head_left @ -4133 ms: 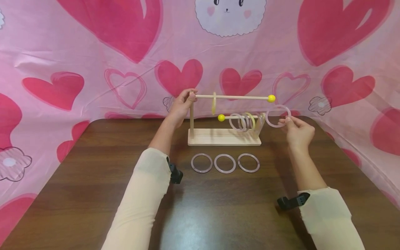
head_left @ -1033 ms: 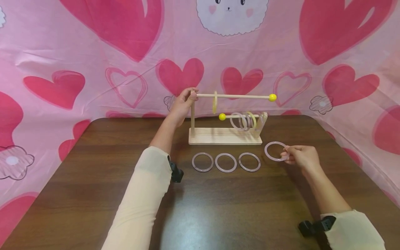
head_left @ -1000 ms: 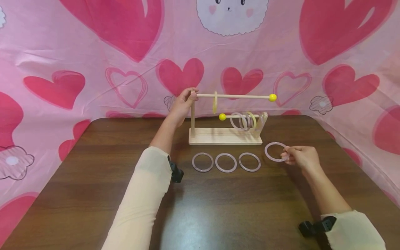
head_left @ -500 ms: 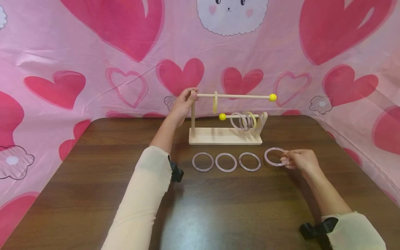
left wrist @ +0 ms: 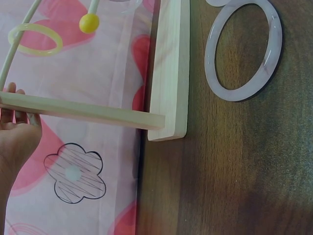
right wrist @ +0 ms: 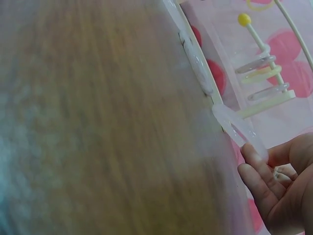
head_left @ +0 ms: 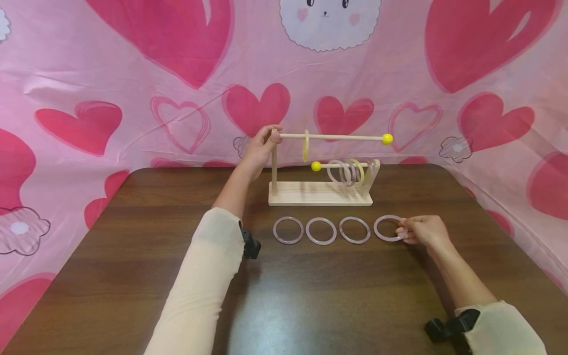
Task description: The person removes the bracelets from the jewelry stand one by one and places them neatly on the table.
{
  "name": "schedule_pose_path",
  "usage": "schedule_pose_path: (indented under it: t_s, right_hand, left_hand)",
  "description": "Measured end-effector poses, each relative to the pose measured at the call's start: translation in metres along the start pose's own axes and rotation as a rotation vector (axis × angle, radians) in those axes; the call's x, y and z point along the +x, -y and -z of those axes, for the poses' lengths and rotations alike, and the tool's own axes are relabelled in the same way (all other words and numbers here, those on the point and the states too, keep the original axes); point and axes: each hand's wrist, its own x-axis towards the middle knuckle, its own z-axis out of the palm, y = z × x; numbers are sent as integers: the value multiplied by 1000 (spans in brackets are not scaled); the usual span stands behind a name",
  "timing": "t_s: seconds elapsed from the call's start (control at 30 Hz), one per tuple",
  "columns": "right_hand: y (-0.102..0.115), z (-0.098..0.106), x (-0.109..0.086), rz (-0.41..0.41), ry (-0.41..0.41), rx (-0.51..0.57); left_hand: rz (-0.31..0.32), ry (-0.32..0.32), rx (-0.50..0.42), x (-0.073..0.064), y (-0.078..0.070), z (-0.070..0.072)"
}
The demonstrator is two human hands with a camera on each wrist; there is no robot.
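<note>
A wooden bangle stand (head_left: 319, 193) has two rods with yellow ball ends. My left hand (head_left: 256, 153) grips the top of its taller left post (left wrist: 88, 110). On the upper rod hangs one yellow bangle (head_left: 305, 146); several bangles (head_left: 339, 173), pale purple, greyish and yellow, hang on the lower rod. My right hand (head_left: 426, 230) pinches the right edge of a pale purple bangle (head_left: 380, 237), which lies low at the table, right of the row. Whether it touches the tabletop is hard to tell.
Three more pale purple bangles lie flat in a row before the stand: a left one (head_left: 288, 243), a middle one (head_left: 321, 243) and a right one (head_left: 354, 242). The brown table (head_left: 284, 296) ends at a pink heart-patterned cloth (head_left: 186, 59) behind.
My right hand has carried the pale purple bangle from beside the stand's right end down to the row's right end, lowering it further in the last second. The left hand stays on the post.
</note>
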Motion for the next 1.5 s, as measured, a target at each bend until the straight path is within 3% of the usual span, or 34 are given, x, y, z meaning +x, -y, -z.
schedule_pose_path:
  t_s: [0.13, 0.2, 0.37, 0.5, 0.67, 0.97, 1.5]
  right_hand:
    - [-1, 0, 0, 3, -3, -26]
    - [-1, 0, 0, 29, -20, -92]
    - [1, 1, -1, 167, -132, -487]
    - [6, 2, -2, 151, -178, -700]
    - [7, 3, -3, 75, -169, -757]
    - [5, 2, -2, 89, -194, -811]
    - [2, 3, -1, 77, -188, -796]
  left_hand:
    - [13, -3, -1, 0, -1, -1]
    - [17, -4, 4, 0, -1, -1]
    - [12, -2, 9, -1, -1, 0]
    - [5, -4, 8, -1, -1, 0]
    - [3, -2, 4, -1, -1, -1]
    - [2, -2, 43, -1, -1, 0]
    - [3, -7, 40, -2, -1, 0]
